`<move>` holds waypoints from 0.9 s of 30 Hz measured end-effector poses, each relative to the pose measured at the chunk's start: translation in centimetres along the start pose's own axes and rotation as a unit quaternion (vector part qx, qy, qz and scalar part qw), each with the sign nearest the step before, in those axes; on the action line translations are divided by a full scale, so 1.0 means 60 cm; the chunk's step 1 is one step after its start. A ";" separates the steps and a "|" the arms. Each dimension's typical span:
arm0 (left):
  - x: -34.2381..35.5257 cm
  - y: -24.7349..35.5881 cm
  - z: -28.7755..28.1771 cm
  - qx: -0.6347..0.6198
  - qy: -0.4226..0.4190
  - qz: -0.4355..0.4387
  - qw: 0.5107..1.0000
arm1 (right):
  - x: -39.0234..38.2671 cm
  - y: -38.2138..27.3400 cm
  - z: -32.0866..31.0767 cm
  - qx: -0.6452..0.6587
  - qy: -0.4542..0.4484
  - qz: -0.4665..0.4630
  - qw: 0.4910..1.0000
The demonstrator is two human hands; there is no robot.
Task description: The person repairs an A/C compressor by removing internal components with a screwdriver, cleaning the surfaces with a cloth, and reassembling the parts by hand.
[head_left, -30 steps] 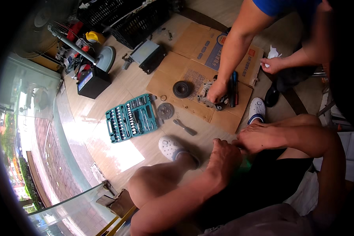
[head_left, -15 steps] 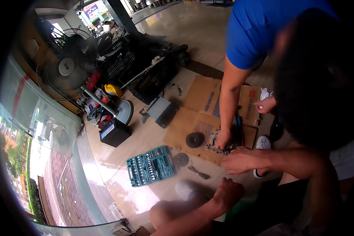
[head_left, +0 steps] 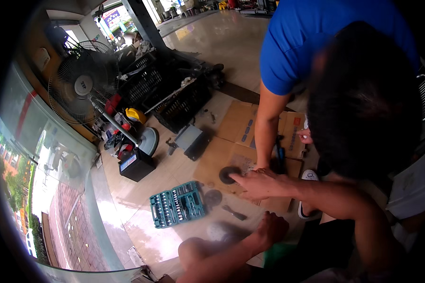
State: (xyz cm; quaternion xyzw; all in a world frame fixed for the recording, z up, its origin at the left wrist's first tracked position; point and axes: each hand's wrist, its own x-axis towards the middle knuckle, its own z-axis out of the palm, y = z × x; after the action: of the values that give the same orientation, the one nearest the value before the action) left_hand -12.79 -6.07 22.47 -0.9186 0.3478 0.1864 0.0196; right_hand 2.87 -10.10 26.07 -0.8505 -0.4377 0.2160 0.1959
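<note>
My right hand [head_left: 259, 184] reaches leftward over the cardboard, index finger stretched out. Its tip meets the edge of a dark, round ring-shaped part [head_left: 229, 175]; whether it presses on it I cannot tell. Curled into a loose fist, my left hand [head_left: 272, 228] is held low in front of me, with nothing seen in it. A co-worker in a blue shirt [head_left: 293, 52] bends in from the far right. That person's straight arm [head_left: 269, 127] comes down behind my right hand, which hides its hand. The co-worker's other hand [head_left: 304, 136] is by the cardboard's right side.
Flattened cardboard [head_left: 215, 153] covers the floor. Nearer are an open teal socket set [head_left: 177, 205], a flat dark disc [head_left: 213, 197] and a dark-handled tool [head_left: 234, 213]. Farther left stand a black battery [head_left: 137, 165], a grey box-like part [head_left: 192, 141], a fan [head_left: 83, 85] and black crates [head_left: 182, 104].
My right hand has moved left across the cardboard to the round part, covering the co-worker's hand. The co-worker's head has shifted left. My left hand has stayed nearly in place.
</note>
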 end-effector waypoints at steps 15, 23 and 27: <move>0.058 0.013 0.082 -0.039 0.124 0.014 0.991 | 0.288 -0.093 -0.254 0.232 0.158 0.255 0.925; 0.077 0.024 0.098 -0.039 0.223 0.036 0.973 | 0.356 -0.194 -0.286 0.067 0.260 0.165 0.949; 0.047 0.025 0.067 0.031 0.195 -0.010 0.980 | 0.329 -0.206 -0.294 -0.056 0.229 0.146 0.961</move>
State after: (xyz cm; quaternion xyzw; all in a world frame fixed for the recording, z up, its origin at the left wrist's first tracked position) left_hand -13.14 -8.33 17.86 -0.9398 0.3411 -0.0075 -0.0177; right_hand 14.57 10.42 43.27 -0.9414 -0.2639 0.0167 0.2093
